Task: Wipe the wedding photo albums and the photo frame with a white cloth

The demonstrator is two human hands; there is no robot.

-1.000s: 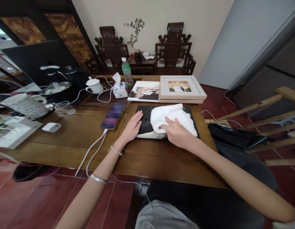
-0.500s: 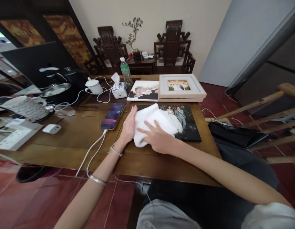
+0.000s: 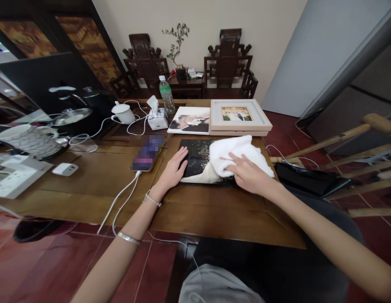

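Observation:
A dark wedding photo panel (image 3: pixel 195 158) lies flat on the wooden table, with part of a white gown showing. Over its right part is a bunched white towel (image 3: pixel 238 149), which hides the couple. My right hand (image 3: pixel 249 173) grips the towel from above, fingers partly bent and pressed into the cloth. My left hand (image 3: pixel 174 169) is open, its fingers stretched out along the panel's left edge and touching it.
Behind the panel lie a white-edged photo print (image 3: pixel 190 120) and a framed picture (image 3: pixel 238 113). Left of my hand is a charging phone (image 3: pixel 147 153) with its cable. Further off are a tissue box (image 3: pixel 158 120), a bottle (image 3: pixel 166 96), a lidded cup (image 3: pixel 122 113) and a power strip (image 3: pixel 20 176).
My right hand has moved the towel rightward across the panel, uncovering its left part and covering the couple. My left hand has shifted slightly, its fingers now over the panel's left edge.

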